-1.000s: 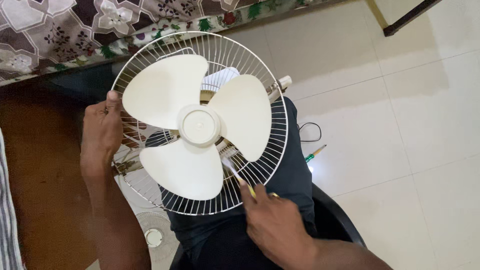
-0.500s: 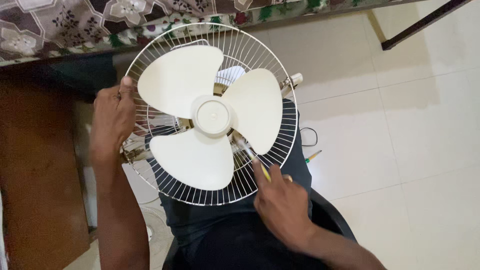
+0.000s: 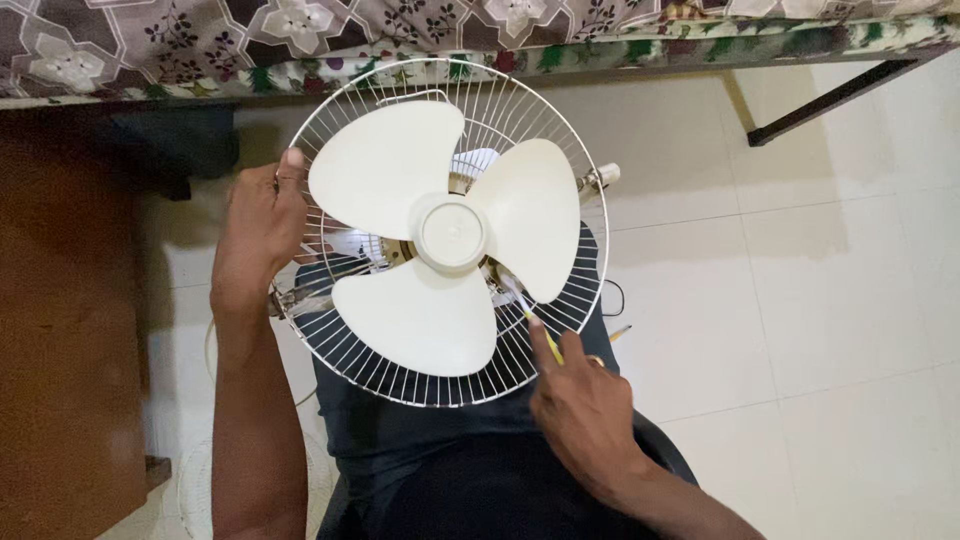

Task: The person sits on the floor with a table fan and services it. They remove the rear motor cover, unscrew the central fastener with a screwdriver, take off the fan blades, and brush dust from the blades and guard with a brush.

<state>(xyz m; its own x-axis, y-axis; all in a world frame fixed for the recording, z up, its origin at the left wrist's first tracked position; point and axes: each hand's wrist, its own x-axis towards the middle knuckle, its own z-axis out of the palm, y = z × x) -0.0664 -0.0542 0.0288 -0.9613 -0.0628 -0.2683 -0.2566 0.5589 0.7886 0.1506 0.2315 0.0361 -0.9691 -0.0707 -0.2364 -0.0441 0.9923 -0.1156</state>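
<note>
Head view | fan lies face-up on my lap, cream blades inside wire guard | left hand clasps guard rim | right hand pinches yellow screwdriver, tip seemingly behind hub | step: working a fastener; next calls for steady tip seating

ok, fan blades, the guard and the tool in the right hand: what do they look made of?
Cream three-lobed fan blades: likely moulded plastic, smooth, matte, uniform colour.
Round white wire guard, gripped at its rim by the left hand: thin metal rods, apparently painted or coated.
Slim yellow-handled tool in the right hand: handle looks like translucent plastic; the tip is too small to tell.
</note>
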